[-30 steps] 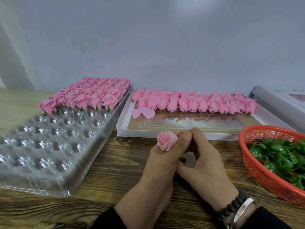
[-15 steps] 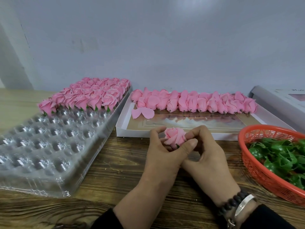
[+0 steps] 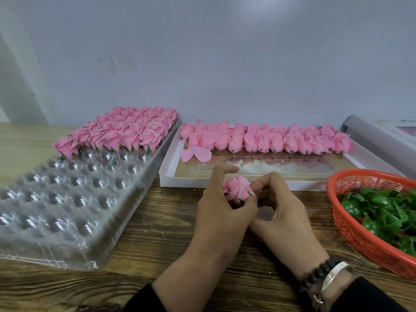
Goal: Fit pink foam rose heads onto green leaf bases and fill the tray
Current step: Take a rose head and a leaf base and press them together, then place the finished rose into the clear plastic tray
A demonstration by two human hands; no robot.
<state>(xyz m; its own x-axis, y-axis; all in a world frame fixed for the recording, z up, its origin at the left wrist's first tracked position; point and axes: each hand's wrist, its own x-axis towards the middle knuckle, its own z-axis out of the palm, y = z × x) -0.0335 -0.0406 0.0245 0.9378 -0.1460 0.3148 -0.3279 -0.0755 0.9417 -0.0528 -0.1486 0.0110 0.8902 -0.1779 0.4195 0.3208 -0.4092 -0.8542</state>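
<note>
Your left hand (image 3: 221,212) and right hand (image 3: 279,210) both pinch one rose (image 3: 236,188) with curled fingers, above the table (image 3: 157,233).

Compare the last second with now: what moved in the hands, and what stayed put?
The pink foam rose head shifted right and turned from tilted left to facing up between both hands. The left hand opened its forefinger off the bloom; the right hand keeps pinching its base, where green leaf tips now show. Clear plastic tray, white box and orange basket unchanged.
</note>
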